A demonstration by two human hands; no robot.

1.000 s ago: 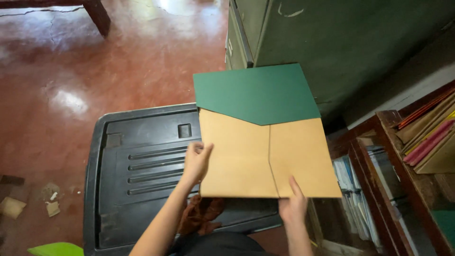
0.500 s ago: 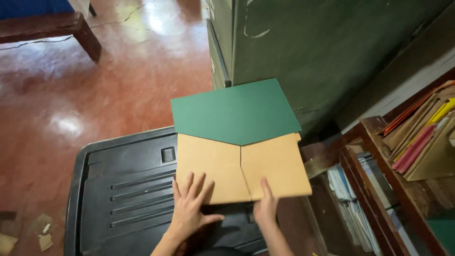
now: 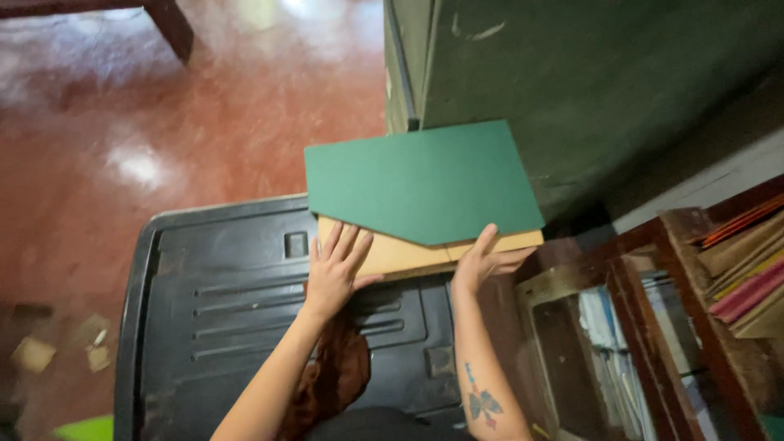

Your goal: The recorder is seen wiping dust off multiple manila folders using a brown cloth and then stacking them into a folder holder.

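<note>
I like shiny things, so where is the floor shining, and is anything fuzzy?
Head view: the red floor has a white glare patch at left; the left hand and right hand on the green folder look slightly blurred; the cabinet is dim.

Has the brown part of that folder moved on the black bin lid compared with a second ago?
Yes. The brown part has slid under the green flap, toward the far edge of the black bin lid; less shows.
</note>
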